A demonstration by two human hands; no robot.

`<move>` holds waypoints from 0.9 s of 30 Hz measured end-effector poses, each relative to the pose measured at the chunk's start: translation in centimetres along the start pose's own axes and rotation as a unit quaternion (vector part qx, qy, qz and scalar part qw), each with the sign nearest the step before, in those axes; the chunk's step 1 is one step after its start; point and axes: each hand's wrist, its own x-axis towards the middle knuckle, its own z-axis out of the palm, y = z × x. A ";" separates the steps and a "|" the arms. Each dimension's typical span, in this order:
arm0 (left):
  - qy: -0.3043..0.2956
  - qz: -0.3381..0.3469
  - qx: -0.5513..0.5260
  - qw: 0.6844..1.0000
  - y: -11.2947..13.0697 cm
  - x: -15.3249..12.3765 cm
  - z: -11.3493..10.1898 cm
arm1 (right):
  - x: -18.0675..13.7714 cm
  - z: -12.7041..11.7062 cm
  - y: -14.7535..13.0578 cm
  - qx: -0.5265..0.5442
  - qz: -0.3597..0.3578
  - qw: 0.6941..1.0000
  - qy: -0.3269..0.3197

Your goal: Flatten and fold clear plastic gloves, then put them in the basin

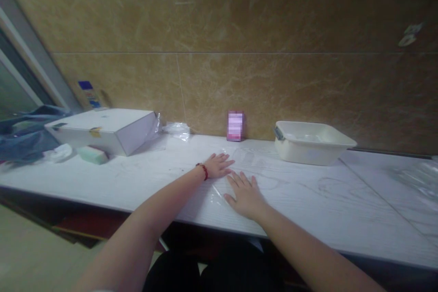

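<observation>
My left hand (218, 165) lies palm down with its fingers spread, a red bracelet (203, 171) around the wrist. Just right of it and nearer to me, my right hand (247, 195) rests flat, fingers apart. Under and around both hands is a thin clear plastic sheet or bag (216, 197) on the white wood-grain table (294, 200); its outline is hard to make out. Neither hand grips anything. Beyond my hands, a phone-like device (235, 126) with a blurred screen leans against the wall.
A cream plastic basin (310, 153) stands at the right back. On the left are a white box (102, 123), a pale green sponge (93, 155) and a dark bluish bag (23, 139). Crumpled clear plastic (178, 130) lies by the wall, and more clear plastic (419, 178) at the far right.
</observation>
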 end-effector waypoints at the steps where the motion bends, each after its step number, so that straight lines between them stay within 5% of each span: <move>1: -0.008 -0.008 -0.004 1.000 -0.5 0.3 -0.2 | 0.0 0.0 0.0 0.002 0.001 1.000 0.001; 7: -0.023 -0.041 -0.016 0.999 -3.2 2.1 -0.7 | -0.1 -0.4 0.0 0.003 0.010 1.000 -0.015; 11: 0.020 -0.147 -0.011 0.989 -4.2 2.1 -1.5 | -0.1 -0.5 0.0 0.001 0.009 1.000 -0.011; 18: 0.067 -0.277 -0.007 0.958 -4.1 -1.6 -2.3 | -0.1 -0.6 -0.1 0.013 0.018 1.000 -0.017; 23: 0.063 -0.368 -0.019 0.927 -3.4 -3.8 -1.7 | 0.7 -1.3 0.4 0.044 0.052 0.996 0.061; 27: 0.082 -0.378 -0.064 0.920 -2.8 -3.9 -1.2 | 3.2 -3.2 1.1 0.062 0.042 0.995 0.070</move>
